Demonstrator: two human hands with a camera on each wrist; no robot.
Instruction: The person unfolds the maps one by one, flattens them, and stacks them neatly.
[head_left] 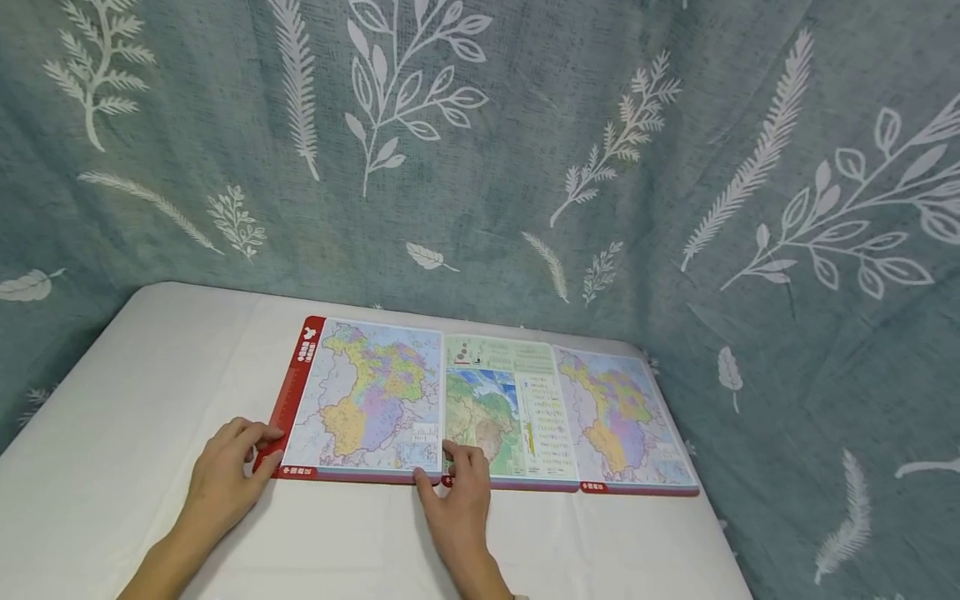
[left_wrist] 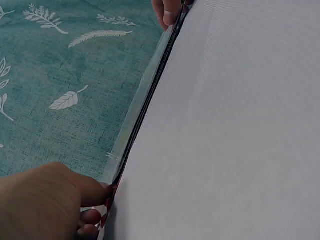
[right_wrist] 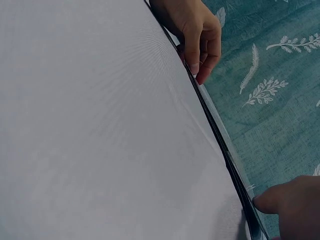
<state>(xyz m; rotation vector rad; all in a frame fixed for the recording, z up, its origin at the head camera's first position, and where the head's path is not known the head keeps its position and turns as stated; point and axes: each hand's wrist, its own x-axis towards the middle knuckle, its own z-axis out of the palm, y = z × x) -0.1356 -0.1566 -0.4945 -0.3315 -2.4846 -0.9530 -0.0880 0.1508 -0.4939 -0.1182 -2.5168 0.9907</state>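
A map board (head_left: pixel 375 392) with pastel regions and a red strip down its left side lies flat on a white table. My left hand (head_left: pixel 228 471) grips its near left corner, the thumb and fingertips on the red strip. At the near right corner, my right hand (head_left: pixel 461 496) holds the board, thumb at the front edge and the other fingers curled by the seam. Beside it is a green and blue relief map (head_left: pixel 480 425), which the right fingers partly overlap. Seen low from the left wrist, the boards show as a thin dark edge (left_wrist: pixel 145 112) between both hands.
Another pastel map (head_left: pixel 611 408) continues the row to the right, close to the table's right side. The white-covered table (head_left: pixel 165 367) extends left and in front of the boards. A green leaf-patterned cloth (head_left: pixel 480 183) hangs behind and at both sides.
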